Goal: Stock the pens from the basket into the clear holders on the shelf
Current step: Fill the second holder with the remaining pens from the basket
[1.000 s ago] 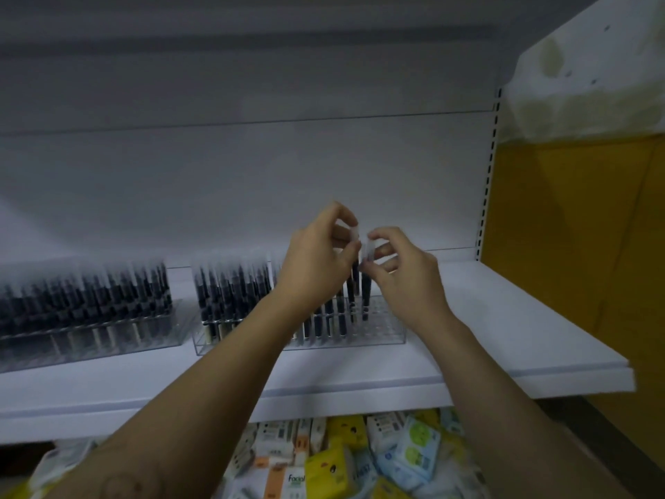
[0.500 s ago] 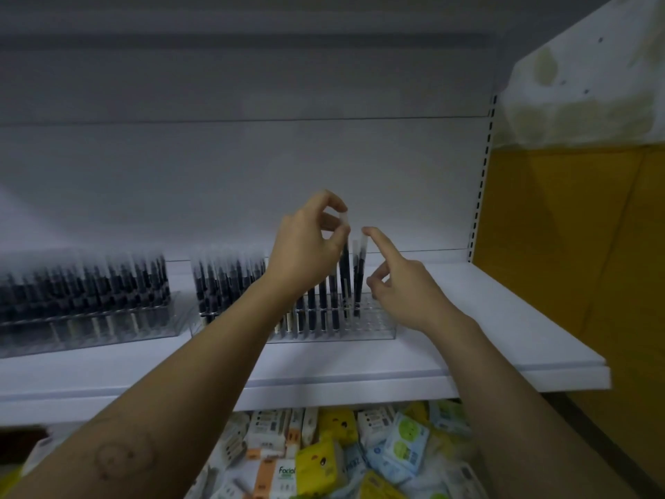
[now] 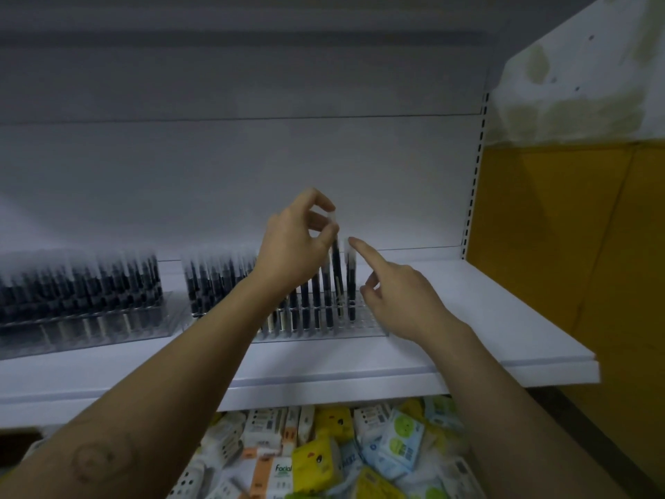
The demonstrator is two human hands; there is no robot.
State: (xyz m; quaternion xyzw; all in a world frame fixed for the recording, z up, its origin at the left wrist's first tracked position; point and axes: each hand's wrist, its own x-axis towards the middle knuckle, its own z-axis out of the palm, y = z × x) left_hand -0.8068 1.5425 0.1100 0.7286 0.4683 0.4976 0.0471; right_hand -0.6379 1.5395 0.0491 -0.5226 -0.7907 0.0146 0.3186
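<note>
Evidently mid-insertion. The left hand (image 3: 295, 246) pinched the pale cap end of a dark pen (image 3: 337, 271) between thumb and fingertips, the other fingers curled above. Gripping at the very top probably left the barrel free to hang upright and find its slot. The pen's lower end stood down among the front-row slots of the right clear holder (image 3: 363, 327); whether it was fully seated could not be told.

The right hand (image 3: 399, 300) held nothing. Its index finger (image 3: 356, 243) was stretched out to the cap of the neighbouring pen (image 3: 351, 282), apparently touching it, and the remaining fingers were loosely folded. Judged as steadying that pen, or keeping it clear of the incoming one.

The holder was filled from its left; the two pens marked the right end of the row, with vacant slots beyond. A second holder (image 3: 90, 327) to the left looked packed full. Both sat on the white shelf (image 3: 467, 318), set back from its edge.

The pen basket was not in view. Below the shelf lay mixed packets (image 3: 324, 455), yellow and white.
</note>
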